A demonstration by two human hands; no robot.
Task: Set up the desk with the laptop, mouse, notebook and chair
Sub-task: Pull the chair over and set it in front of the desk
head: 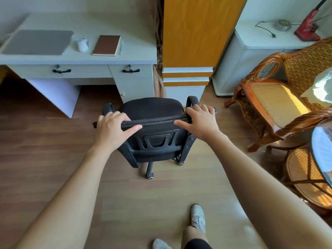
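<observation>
Head view shows your left hand (113,130) and right hand (199,121) with fingers clamped over the top edge of the black chair (152,112) at frame centre. At upper left, the bench (125,20) carries the closed laptop (37,42), mouse (82,44) and notebook (106,45).

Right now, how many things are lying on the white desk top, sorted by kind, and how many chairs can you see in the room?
Closed grey laptop: 1
White computer mouse: 1
Brown-covered notebook: 1
Black mesh office chair: 1, both hands on its backrest
Woven rattan armchair: 1
Total: 3 things on the white desk, 2 chairs, 5 in all.
</observation>
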